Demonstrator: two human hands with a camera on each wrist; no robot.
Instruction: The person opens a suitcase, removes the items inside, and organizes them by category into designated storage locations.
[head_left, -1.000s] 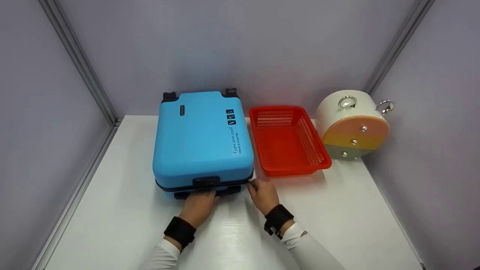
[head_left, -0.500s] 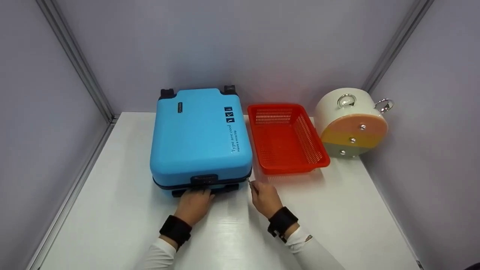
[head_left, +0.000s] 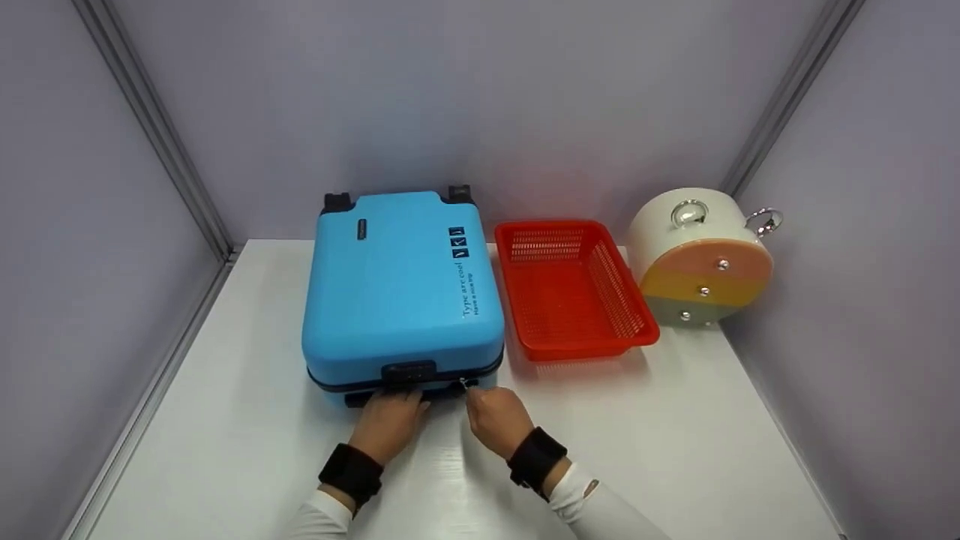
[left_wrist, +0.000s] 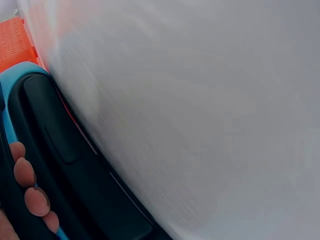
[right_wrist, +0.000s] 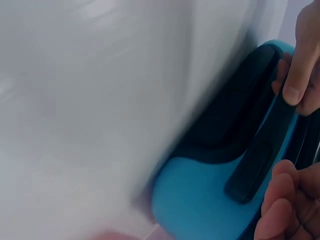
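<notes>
White table [head_left: 675,450]; left hand [head_left: 390,424] grips suitcase [head_left: 401,289] handle; right hand [head_left: 495,420] pinches zipper pull [head_left: 463,384].

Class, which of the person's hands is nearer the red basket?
Right. The right hand pinches the zipper pull near the suitcase's front corner, below the basket; the left hand grips the suitcase's front handle, farther away.
</notes>
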